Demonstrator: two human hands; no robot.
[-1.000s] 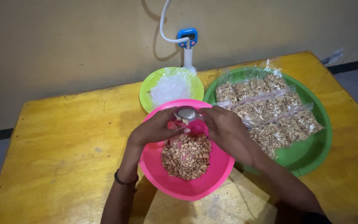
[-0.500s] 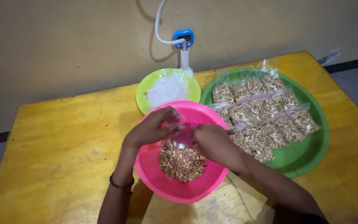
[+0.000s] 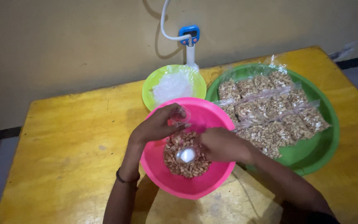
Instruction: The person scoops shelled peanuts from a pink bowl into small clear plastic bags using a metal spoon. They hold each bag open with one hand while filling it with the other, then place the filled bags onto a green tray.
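- Since the earlier frames, the right hand (image 3: 220, 145) has dropped from the small clear bag down into the pink bowl, and the spoon (image 3: 186, 155) that was tipped at the bag's mouth now lies low over the nuts.
- Head view: the left hand (image 3: 159, 124) is pinched around a small clear plastic bag (image 3: 180, 117), holding it above the far side of the pink bowl (image 3: 195, 188); a dark band sits on that wrist.
- The right hand is closed around the handle of the metal spoon, whose shiny bowl faces up and touches the heap of peanuts (image 3: 187, 159) in the pink bowl.
- The pink bowl stands on the yellow tabletop (image 3: 63, 157), close in front of the person, with the nuts piled towards its middle.
- Just behind it sits a lime-green bowl (image 3: 150, 85) holding a crumpled stack of clear empty bags (image 3: 171, 86).
- To the right, touching or nearly touching the pink bowl, a wide dark-green tray (image 3: 320, 145) carries rows of filled, sealed nut packets (image 3: 270, 112).
- Behind the lime bowl, against the wall, a white stand rises to a small blue clip-like device (image 3: 189, 32) with a white cable curving upward from it.
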